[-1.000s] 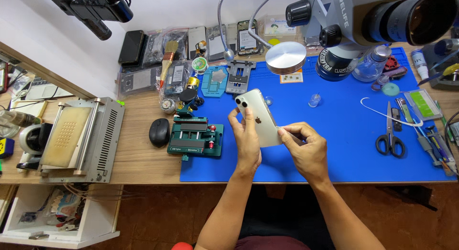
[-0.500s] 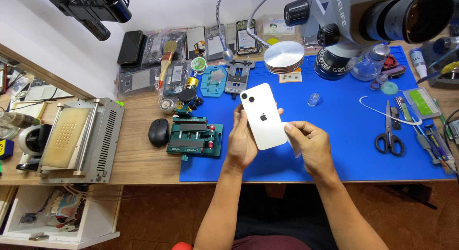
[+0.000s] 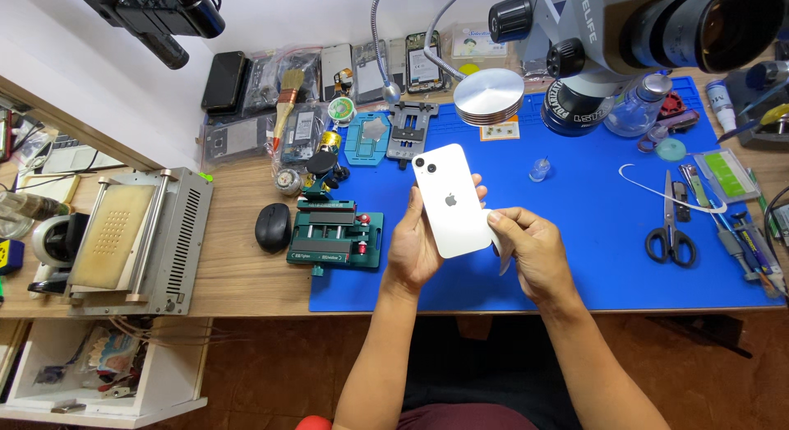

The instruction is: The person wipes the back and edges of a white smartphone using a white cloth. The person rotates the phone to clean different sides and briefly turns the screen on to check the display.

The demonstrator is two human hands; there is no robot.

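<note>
- Hands meet over the blue mat (image 3: 592,257), just above the near edge of the desk (image 3: 238,274).
- Left hand (image 3: 417,247) has its grip closed around the lower half of a white phone (image 3: 450,200): palm and fingers sit behind it, and fingertips show past its right edge.
- The phone is held clear of the mat, back side up, tilted with its camera corner pointing up and to the left.
- Right hand (image 3: 530,253) touches the phone's lower right edge; its thumb and forefinger are pinched on a thin white strip (image 3: 500,247) that hangs down beside the phone.
- What the strip is cannot be told from this view.
- Left of the hands, a green clamp fixture (image 3: 335,237) sits across the mat's left edge, with a black mouse (image 3: 272,227) just beside it on the bare wood.
- Further left stands a grey machine with a tan plate (image 3: 136,237).
- On the right of the mat lie black-handled scissors (image 3: 666,233), well apart from the hands.
- A small clear vial (image 3: 539,168) stands on the mat beyond the phone.
- At the back, a round metal disc (image 3: 489,95) rests near the base of a microscope (image 3: 625,43).
</note>
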